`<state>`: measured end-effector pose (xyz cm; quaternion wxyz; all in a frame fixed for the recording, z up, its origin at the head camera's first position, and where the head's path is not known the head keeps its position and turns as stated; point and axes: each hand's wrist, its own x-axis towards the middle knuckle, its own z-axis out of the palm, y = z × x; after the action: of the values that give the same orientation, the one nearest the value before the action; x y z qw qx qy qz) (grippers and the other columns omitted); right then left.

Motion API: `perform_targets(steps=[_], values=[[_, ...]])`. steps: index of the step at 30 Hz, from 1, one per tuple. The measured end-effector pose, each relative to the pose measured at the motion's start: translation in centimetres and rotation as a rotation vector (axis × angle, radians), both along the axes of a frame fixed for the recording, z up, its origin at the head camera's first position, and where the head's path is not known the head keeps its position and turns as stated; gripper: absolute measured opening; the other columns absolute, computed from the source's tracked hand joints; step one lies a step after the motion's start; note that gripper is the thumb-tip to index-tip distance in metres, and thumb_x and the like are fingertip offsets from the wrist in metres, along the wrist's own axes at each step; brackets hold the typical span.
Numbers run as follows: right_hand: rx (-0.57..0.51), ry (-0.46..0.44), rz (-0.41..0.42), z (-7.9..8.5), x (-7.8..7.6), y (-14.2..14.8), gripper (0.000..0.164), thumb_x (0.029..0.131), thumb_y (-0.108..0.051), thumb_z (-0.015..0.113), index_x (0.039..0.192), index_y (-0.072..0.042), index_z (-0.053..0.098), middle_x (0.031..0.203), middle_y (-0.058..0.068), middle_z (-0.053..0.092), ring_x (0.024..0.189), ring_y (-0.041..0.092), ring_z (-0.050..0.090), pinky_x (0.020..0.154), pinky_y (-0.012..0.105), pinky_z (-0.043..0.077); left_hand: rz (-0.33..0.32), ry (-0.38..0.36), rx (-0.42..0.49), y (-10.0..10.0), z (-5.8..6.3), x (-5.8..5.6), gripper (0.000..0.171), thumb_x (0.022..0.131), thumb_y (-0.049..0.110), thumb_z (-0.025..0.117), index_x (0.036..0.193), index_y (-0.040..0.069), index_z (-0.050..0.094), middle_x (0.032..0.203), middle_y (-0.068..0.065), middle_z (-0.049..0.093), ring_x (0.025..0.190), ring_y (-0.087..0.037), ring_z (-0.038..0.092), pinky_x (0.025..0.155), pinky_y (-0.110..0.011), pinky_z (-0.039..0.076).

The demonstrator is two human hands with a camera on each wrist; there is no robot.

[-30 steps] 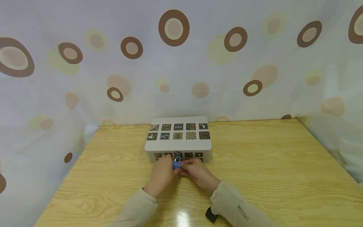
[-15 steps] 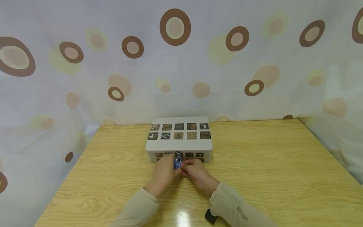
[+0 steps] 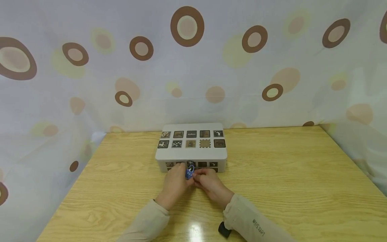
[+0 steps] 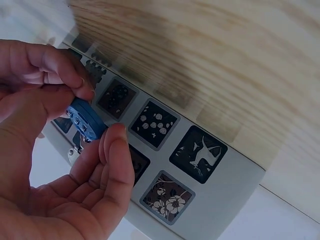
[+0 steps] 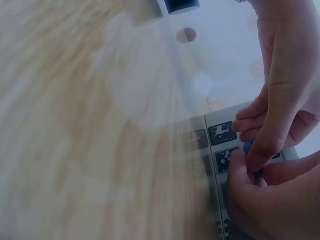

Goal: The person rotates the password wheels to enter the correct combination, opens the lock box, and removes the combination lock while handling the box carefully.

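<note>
A blue combination padlock [image 3: 189,173] with a row of number dials is held between both hands at the front of a white box [image 3: 190,154] printed with small square pictures. My left hand [image 3: 174,181] pinches the padlock's body from the left, thumb and fingertips on it in the left wrist view. From the right, my right hand [image 3: 212,186] pinches its other side with thumb and forefinger. The shackle points up toward a metal clasp [image 4: 75,152] on the box front; whether it passes through the clasp cannot be told. In the right wrist view, fingers mostly hide the padlock [image 5: 247,146].
The box sits on a wooden table [image 3: 287,174], close to its back edge. Behind hangs a pale curtain [image 3: 193,74] with brown and beige circles. A small black object [image 3: 224,230] lies beside the right sleeve.
The padlock has tilted and turned slightly between the fingers, so its dial face shows less squarely. Both hands have kept nearly the same place; the head view has shifted a little.
</note>
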<state>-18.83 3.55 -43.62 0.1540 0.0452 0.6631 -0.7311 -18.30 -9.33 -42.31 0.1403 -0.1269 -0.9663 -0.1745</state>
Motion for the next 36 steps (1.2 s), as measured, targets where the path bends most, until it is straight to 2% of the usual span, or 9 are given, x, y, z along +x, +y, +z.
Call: perform_targets(steps=[6,12,21,36], values=[[-0.007,0.009,-0.017,0.09,0.08,-0.12,0.018,0.094,0.007,0.051,0.107,0.018,0.054,0.091,0.015,0.058,0.074,0.012,0.058,0.073,0.028,0.055,0.011,0.013,0.014,0.05,0.04,0.0,0.031,0.068,0.017,0.081,0.075,0.003,0.054,0.069,-0.008,0.054,0.064,-0.027,0.058,0.056,-0.039,0.048],[-0.021,0.005,-0.028,0.16,0.11,-0.22,0.016,0.093,0.007,0.052,0.105,0.018,0.055,0.089,0.013,0.057,0.073,0.012,0.058,0.071,0.026,0.054,-0.018,0.053,0.018,-0.03,0.05,-0.16,0.031,0.063,0.012,0.082,0.075,0.003,0.055,0.069,-0.007,0.055,0.064,-0.026,0.058,0.057,-0.038,0.048],[-0.043,-0.012,-0.048,0.09,-0.06,-0.25,0.012,0.091,0.011,0.052,0.101,0.016,0.055,0.084,0.01,0.055,0.069,0.011,0.057,0.067,0.023,0.052,-0.045,0.099,0.018,-0.05,0.28,-0.33,0.031,0.061,0.01,0.08,0.076,0.004,0.054,0.07,-0.008,0.056,0.063,-0.027,0.058,0.056,-0.039,0.046],[-0.017,-0.006,-0.041,0.49,0.45,0.19,0.014,0.092,0.009,0.053,0.104,0.015,0.052,0.084,0.011,0.057,0.072,0.011,0.058,0.072,0.026,0.054,-0.034,0.054,-0.045,0.5,0.53,0.39,0.03,0.07,0.012,0.081,0.081,0.0,0.055,0.073,-0.01,0.056,0.067,-0.026,0.059,0.059,-0.038,0.05]])
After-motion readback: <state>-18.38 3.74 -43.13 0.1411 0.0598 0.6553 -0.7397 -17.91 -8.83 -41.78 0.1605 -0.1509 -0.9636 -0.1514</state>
